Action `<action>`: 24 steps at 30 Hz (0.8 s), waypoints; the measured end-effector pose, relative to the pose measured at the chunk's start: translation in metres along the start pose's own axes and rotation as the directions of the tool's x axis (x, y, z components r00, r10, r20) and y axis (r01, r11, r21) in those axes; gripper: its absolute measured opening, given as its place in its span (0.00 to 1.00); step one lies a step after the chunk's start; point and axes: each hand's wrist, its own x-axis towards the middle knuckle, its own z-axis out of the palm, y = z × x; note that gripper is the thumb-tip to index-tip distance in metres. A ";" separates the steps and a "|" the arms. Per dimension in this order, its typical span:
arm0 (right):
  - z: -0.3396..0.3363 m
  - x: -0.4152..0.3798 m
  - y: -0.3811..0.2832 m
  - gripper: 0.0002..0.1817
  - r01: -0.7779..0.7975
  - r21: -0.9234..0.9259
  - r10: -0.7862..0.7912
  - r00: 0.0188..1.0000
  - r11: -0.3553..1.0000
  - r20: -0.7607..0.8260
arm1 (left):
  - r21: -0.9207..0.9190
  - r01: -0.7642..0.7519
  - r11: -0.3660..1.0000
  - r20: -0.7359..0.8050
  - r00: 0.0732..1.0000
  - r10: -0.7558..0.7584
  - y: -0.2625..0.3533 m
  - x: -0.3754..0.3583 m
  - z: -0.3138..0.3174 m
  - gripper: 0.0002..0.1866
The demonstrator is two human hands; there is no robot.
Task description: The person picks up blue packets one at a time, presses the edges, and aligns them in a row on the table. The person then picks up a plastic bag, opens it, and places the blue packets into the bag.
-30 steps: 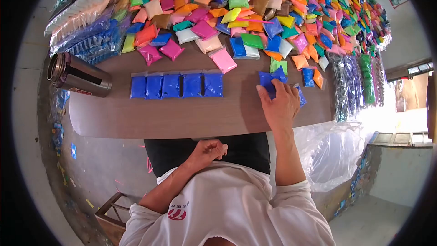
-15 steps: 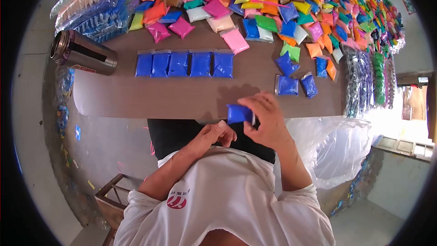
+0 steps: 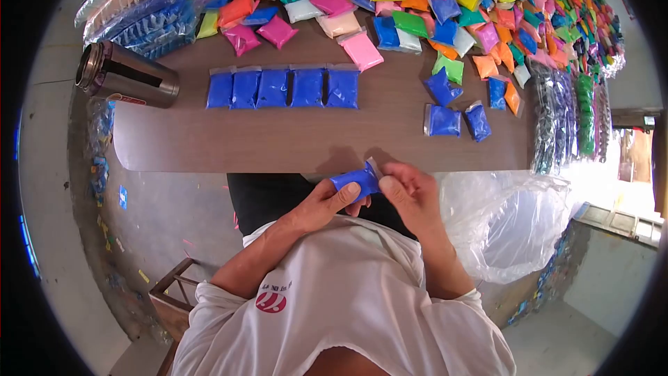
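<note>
Both hands close on a single blue packet (image 3: 356, 181), held in the air just off the near edge of the table (image 3: 278, 143), over the person's lap. The left hand (image 3: 325, 203) grips it from below and from the left, thumb laid along the packet's lower face and fingers curled behind. The right hand (image 3: 409, 191) pinches its upper right end between thumb and forefinger (at the pale sealed strip, as far as can be told). The packet's long axis runs from lower left to upper right, tilted, with the sealed end uppermost and toward the right hand. The two hands are equally near, since both touch it.

Outward on the table, a row of five blue packets (image 3: 284, 88) lies side by side, sealed strips pointing away from the person, up and to the left of the held packet. Three loose blue packets (image 3: 454, 113) lie to the upper right, nearer the right hand. A steel tumbler (image 3: 125, 78) lies on its side at the table's left end. A heap of mixed coloured packets (image 3: 431, 7) covers the far side.
</note>
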 end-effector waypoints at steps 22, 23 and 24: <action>0.016 0.011 -0.003 0.25 -0.153 0.312 0.073 0.965 0.938 0.253 | -0.467 0.081 0.881 0.135 0.991 -0.020 0.006 0.001 0.012 0.37; 0.017 0.012 -0.003 0.28 -0.161 0.357 0.062 0.960 0.920 0.273 | -0.465 0.095 0.880 0.124 0.991 -0.042 0.010 0.001 0.014 0.39; 0.015 0.012 -0.003 0.28 -0.162 0.345 0.064 0.958 0.924 0.279 | -0.462 0.108 0.880 0.113 0.992 -0.062 0.013 0.001 0.016 0.40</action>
